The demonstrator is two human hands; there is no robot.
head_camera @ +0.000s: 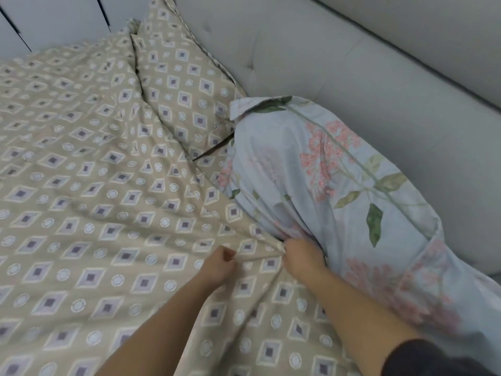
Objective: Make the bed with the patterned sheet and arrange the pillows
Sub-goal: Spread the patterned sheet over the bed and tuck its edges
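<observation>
The left hand (pixel 219 264) lies on the patterned sheet (pixel 81 185) with its fingers curled; whether it has cloth pinched inside cannot be told. Just beside it, the right hand (pixel 301 257) grips a gathered fold of the same soft, creased beige fabric, printed with diamonds and circles, which covers the bed. A matching pillow (pixel 184 85) and a plump blue floral pillow (pixel 325 172) lean against the padded grey headboard (pixel 379 77).

Beige diamond-and-circle sheet (pixel 81 185), pale blue pink-flowered pillow (pixel 339 185).
</observation>
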